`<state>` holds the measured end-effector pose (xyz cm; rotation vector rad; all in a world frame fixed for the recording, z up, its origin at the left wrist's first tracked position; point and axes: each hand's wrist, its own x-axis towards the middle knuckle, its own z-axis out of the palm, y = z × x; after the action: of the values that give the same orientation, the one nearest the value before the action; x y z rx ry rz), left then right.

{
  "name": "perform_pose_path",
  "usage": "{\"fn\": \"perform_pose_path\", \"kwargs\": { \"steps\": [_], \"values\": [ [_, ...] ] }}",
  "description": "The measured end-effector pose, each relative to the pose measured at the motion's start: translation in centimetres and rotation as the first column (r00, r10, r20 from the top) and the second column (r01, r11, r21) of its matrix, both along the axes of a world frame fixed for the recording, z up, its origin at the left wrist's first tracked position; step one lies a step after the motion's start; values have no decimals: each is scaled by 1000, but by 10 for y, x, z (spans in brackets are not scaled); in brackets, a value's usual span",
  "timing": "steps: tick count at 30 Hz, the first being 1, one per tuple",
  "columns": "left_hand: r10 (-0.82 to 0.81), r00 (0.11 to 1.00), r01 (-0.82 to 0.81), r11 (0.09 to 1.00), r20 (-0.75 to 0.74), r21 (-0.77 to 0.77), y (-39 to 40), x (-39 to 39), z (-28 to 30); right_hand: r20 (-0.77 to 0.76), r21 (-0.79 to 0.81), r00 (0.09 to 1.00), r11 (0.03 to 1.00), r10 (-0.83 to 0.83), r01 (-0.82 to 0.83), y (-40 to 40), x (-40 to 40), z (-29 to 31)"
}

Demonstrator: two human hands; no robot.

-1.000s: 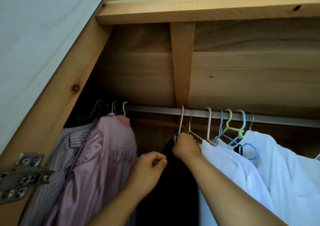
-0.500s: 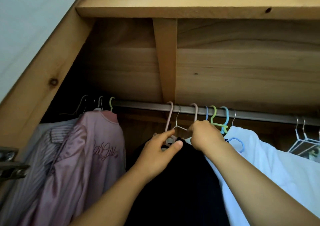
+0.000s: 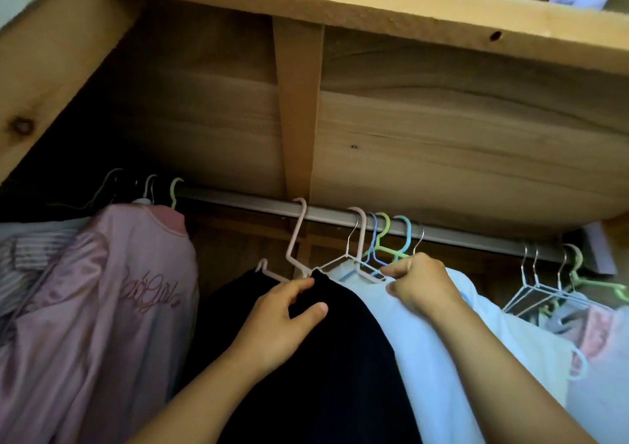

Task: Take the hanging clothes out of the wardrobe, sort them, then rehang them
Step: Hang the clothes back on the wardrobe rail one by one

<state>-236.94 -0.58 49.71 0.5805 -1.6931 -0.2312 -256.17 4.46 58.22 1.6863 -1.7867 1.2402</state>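
A metal rail (image 3: 326,214) runs across the wardrobe. A black garment (image 3: 340,358) hangs from it on a pale pink hanger (image 3: 296,236). My left hand (image 3: 282,321) pinches the black cloth near its top, just below that hanger. My right hand (image 3: 422,283) grips the shoulder of a white garment (image 3: 442,368) right of the black one, among several bunched hangers (image 3: 377,243). A pink satin jacket (image 3: 115,307) with script lettering hangs at the left, over a striped shirt (image 3: 30,260).
A wooden shelf board (image 3: 374,8) and a vertical brace (image 3: 297,103) sit above the rail. Bare wire hangers (image 3: 537,283) and a green one hang at the right over pale clothes (image 3: 599,341). The wardrobe's wooden side frame (image 3: 44,69) stands at the left.
The view has swung right and closer. My left hand rose from below to the top of the black garment. My right hand shifted right along the rail onto the white garment's shoulder.
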Motion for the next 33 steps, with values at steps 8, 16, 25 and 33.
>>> {"fn": "perform_pose_path", "kwargs": {
  "steps": [8,16,25,33],
  "values": [
    [-67,997,68,998,-26,10,-13,-3,-7,-127,-107,992,994,4,-18,10,6,-7],
    [-63,995,64,998,-78,4,-18,0,-18,-363,-16,917,983,164,-182,-2,49,-37],
    [-116,990,120,992,-78,47,-36,13,-35,-163,-168,986,986,-30,2,1,48,-43],
    [-44,997,44,999,-55,-2,-29,6,-49,-88,-133,987,983,-136,124,18,46,-64]
  ]
}}
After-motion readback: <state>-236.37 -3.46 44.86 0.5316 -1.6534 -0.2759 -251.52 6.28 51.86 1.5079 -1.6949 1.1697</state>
